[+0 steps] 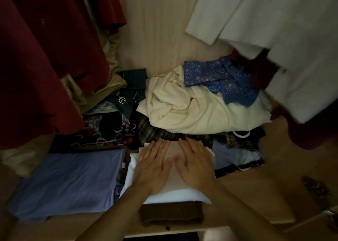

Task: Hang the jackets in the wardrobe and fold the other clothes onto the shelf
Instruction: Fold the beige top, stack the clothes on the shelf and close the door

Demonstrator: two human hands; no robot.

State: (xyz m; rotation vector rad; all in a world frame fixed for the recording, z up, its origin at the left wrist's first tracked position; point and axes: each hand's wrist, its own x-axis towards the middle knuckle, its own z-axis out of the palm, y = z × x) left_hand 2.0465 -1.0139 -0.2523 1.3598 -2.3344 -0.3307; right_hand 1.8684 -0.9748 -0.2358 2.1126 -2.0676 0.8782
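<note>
Two hands: both yours, flat side by side on the same folded cloth, thumbs nearly meeting.
Left hand (152, 169): fingers straight and a little spread, pressing down, gripping nothing.
Right hand (194, 165): fingers straight too, palm down, nothing pinched or held.
Folded cloth (172, 175): pale pinkish piece under your palms, lying on a white folded garment (175, 197), which sits on a brown folded piece (172, 215) at the front edge of the shelf (256, 195).
Blue folded garment (69, 184): flat on the shelf just left of your stack.
Loose clothes: a cream garment (192, 111) crumpled behind your hands, with a blue patterned cloth (219, 76) on top of it; dark patterned pieces (109, 123) to its left.
Jackets: a dark red jacket (40, 58) hangs at the left, a white jacket (274, 21) at the right, both above the shelf.
</note>
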